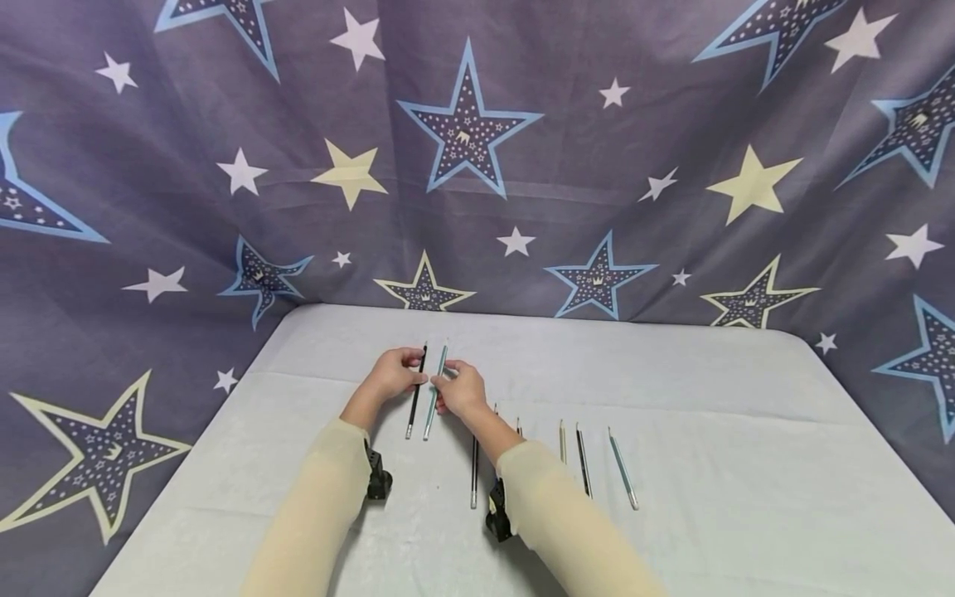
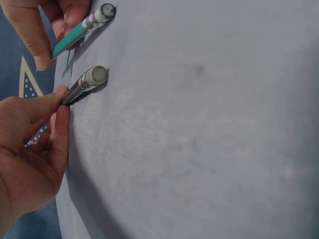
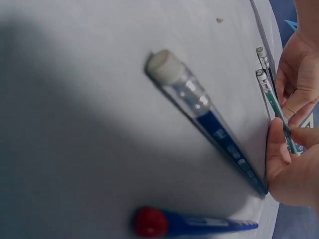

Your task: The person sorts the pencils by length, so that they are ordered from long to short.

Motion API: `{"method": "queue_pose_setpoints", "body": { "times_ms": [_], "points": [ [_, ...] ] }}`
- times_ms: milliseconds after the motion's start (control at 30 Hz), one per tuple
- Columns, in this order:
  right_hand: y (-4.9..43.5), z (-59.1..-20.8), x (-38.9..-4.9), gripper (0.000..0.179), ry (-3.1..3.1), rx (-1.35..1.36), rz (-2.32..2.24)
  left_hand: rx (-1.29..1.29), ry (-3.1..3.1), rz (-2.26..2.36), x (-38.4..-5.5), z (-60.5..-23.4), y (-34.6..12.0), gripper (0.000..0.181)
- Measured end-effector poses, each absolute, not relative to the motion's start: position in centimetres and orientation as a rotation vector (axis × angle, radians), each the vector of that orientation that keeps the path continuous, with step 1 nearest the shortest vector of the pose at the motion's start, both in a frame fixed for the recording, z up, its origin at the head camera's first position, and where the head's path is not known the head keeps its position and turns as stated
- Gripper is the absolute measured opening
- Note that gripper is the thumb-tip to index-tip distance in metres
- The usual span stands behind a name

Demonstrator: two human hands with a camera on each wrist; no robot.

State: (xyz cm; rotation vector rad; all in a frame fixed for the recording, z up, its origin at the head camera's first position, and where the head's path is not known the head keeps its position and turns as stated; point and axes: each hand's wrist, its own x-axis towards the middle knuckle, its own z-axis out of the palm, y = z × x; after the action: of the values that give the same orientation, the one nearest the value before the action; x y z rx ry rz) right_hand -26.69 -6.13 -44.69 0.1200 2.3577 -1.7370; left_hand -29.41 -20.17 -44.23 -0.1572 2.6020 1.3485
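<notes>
My left hand (image 1: 395, 375) pinches a black pencil (image 1: 414, 408) between thumb and fingers, toward the far left of the table. Just right of it, my right hand (image 1: 464, 390) pinches a teal pencil (image 1: 430, 414). Both pencils run nearly side by side, a small gap between them, with their eraser ends toward me. In the left wrist view, the black pencil's pale eraser (image 2: 97, 75) and the teal one's metal band (image 2: 92, 22) show close over the cloth. The right wrist view has the teal pencil (image 3: 273, 99) crossing in front of the left hand (image 3: 301, 74).
A dark pencil (image 1: 474, 473) lies beside my right forearm, which partly hides another pencil (image 1: 519, 426). Farther right lie a gold pencil (image 1: 563, 439), a black pencil (image 1: 583, 456) and a teal pencil (image 1: 622, 467). A red-ended blue pencil (image 3: 199, 225) shows up close. Star-patterned fabric (image 1: 567, 166) hangs behind.
</notes>
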Motion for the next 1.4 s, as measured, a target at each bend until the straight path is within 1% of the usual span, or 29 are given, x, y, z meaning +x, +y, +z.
{"method": "queue_pose_setpoints", "body": {
  "times_ms": [700, 933, 1133, 1400],
  "points": [
    [-6.4, -45.1, -26.9, 0.045, 2.429, 0.076, -1.643, -0.142, 2.620, 1.330, -29.4, -44.2, -20.2, 0.053],
    [-6.3, -45.1, -26.8, 0.038, 2.426, 0.070, -1.642, -0.143, 2.627, 1.341, -29.3, -44.4, -20.2, 0.054],
    [-5.9, -44.6, -26.6, 0.029, 2.426, 0.030, -1.633, -0.141, 2.624, 1.361, -29.2, -44.5, -20.0, 0.052],
    [-5.0, -43.2, -26.0, 0.029, 2.433, 0.002, -1.603, -0.129, 2.649, 1.347, -29.0, -44.5, -20.0, 0.051]
  ]
}}
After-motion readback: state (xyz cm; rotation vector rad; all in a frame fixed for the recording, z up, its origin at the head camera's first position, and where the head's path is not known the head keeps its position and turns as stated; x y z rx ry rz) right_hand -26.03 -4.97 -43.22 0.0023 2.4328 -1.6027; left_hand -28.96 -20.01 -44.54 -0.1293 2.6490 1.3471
